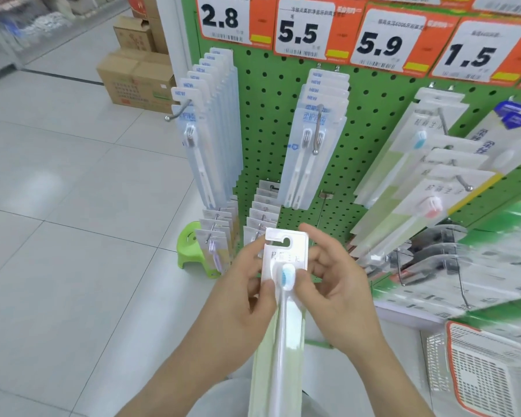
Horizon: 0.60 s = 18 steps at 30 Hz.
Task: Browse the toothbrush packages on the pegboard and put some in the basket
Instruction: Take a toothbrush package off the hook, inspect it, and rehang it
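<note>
Browsing step: both hands — left hand (241, 284), right hand (337, 293) — pinch one toothbrush pack (283, 266), fingers clamped on its edges. Next, likely carry it right into the basket (487, 377).

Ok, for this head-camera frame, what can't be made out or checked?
- Basket: cut off by the right and bottom edges; its inside can't be seen.
- Held toothbrush package: lower end runs off the bottom edge; left hand and right hand cover its sides.
- Small print on the price tags: too small and blurred.
- Hanging packs at the right: motion-blurred.
</note>
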Available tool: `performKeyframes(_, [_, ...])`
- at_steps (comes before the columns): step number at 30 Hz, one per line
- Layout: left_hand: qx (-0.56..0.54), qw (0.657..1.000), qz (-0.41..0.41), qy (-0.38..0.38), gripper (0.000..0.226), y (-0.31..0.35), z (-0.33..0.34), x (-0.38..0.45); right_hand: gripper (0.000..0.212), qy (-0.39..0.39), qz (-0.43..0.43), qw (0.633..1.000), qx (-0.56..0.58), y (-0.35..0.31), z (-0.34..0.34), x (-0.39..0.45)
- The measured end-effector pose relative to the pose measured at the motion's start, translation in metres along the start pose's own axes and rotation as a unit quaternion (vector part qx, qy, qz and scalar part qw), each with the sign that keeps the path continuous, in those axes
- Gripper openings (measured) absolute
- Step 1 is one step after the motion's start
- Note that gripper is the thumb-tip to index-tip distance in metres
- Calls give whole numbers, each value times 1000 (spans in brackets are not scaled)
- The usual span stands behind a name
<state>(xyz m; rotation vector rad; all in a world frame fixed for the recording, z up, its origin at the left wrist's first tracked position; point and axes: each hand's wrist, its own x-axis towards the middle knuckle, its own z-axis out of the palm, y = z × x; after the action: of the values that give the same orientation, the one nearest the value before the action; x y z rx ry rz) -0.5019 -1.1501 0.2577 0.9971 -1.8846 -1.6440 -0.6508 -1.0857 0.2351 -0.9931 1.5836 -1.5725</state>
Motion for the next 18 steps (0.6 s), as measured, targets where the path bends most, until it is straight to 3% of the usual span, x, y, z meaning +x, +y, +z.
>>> performKeyframes(18, [-13,999,-24,-26,80,5,-2,3,88,-47,66,996,41,-1,0,-10])
